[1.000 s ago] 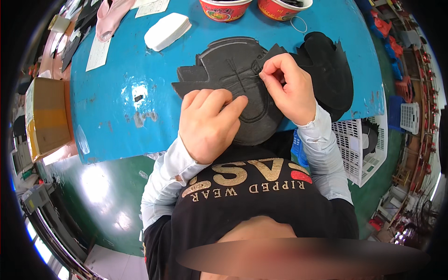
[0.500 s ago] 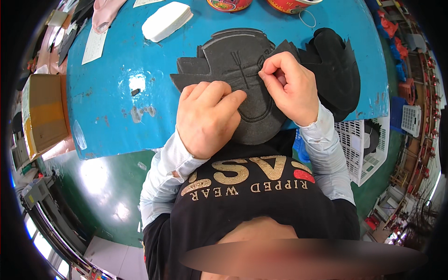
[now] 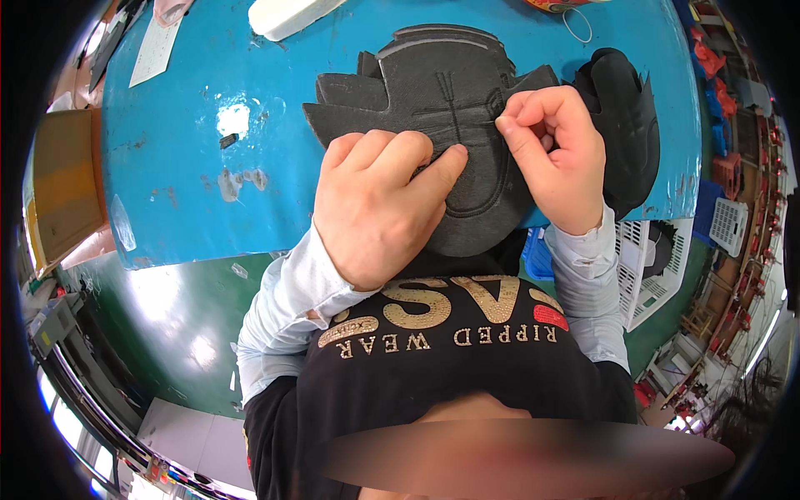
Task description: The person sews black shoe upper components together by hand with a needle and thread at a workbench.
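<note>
A black moulded foam piece [image 3: 450, 87] with pointed side flaps and pressed-in grooves lies over the table's near edge, and dark layers show under its rim. My left hand [image 3: 379, 200] is closed on its lower left part, fingers curled and thumb laid on the grooved face. At the piece's right side my right hand [image 3: 558, 154] is closed in a pinch, thumb against forefinger, just over the surface. Whatever sits between those fingertips is too small to make out. More black foam pieces [image 3: 621, 125] lie to the right.
On the blue table [image 3: 183, 200] are a white block [image 3: 287, 15], a small black scrap [image 3: 228, 141] and a paper slip [image 3: 156, 54]. A cardboard box [image 3: 62, 183] stands at the left. White plastic baskets [image 3: 658, 283] stand below the table's right side.
The view has shifted, so the tabletop things sit higher in the picture. My pinching right hand has drawn slightly right, off the piece's grooves. My left hand keeps its hold.
</note>
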A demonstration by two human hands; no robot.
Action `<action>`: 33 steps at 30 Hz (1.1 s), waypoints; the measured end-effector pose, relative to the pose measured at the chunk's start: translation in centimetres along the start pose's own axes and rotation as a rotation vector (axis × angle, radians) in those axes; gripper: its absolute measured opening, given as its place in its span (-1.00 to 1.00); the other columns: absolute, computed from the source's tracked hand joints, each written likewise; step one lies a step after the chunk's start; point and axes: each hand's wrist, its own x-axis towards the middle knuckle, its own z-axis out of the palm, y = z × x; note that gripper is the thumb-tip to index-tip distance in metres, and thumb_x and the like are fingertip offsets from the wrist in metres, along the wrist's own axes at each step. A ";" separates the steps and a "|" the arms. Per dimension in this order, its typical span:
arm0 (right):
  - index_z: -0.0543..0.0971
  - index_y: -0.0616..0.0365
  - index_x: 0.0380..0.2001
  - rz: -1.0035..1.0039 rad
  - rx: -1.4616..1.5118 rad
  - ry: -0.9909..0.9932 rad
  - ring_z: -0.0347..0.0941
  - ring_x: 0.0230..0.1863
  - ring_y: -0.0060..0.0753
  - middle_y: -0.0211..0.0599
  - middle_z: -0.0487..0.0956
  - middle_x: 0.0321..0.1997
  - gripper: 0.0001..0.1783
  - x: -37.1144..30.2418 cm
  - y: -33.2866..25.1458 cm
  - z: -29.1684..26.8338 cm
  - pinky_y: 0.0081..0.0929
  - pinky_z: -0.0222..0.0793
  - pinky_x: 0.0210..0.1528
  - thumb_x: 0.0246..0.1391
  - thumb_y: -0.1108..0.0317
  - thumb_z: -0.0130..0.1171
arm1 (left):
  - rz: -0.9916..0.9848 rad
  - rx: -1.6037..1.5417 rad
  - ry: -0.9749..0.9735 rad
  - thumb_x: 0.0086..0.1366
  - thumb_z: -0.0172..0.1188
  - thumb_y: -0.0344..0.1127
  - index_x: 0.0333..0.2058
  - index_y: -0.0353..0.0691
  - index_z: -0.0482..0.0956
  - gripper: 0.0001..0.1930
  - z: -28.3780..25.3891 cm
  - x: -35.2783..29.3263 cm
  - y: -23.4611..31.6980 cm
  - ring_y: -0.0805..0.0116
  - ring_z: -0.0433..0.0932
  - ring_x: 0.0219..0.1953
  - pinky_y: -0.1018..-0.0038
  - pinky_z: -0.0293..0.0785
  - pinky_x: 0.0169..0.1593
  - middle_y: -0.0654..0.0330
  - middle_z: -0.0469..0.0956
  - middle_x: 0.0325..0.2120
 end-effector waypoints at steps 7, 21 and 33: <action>0.48 0.18 -0.35 -0.035 -0.037 0.012 0.46 -0.52 -0.72 -0.45 0.60 -0.43 -0.83 0.2 0.2 0.5 -0.71 0.37 -0.46 0.05 0.61 0.26 | -0.006 -0.007 0.006 -0.21 0.30 -0.51 -0.14 -0.09 0.69 -0.48 -0.2 0.0 0.0 0.29 0.50 -0.34 0.36 0.38 -0.21 0.30 0.46 -0.38; 0.61 0.15 -0.33 -0.191 -0.259 0.065 0.49 -0.52 -0.50 -0.33 0.58 -0.39 -0.79 0.3 0.4 0.0 -0.60 0.38 -0.46 -0.06 0.65 0.23 | -0.070 0.185 -0.117 -0.10 0.24 -0.46 -0.09 -0.10 0.64 -0.52 0.1 1.9 1.2 0.34 0.47 -0.41 0.40 0.37 -0.28 0.32 0.43 -0.46; 0.66 0.19 -0.30 -0.408 -0.393 0.137 0.58 -0.31 -0.31 -0.23 0.57 -0.20 -0.71 -0.4 1.6 0.1 -0.46 0.50 -0.29 -0.16 0.70 0.24 | -0.052 0.174 -0.048 -0.07 0.23 -0.51 -0.17 -0.11 0.68 -0.60 0.0 1.5 1.0 0.28 0.50 -0.41 0.39 0.40 -0.32 0.28 0.49 -0.45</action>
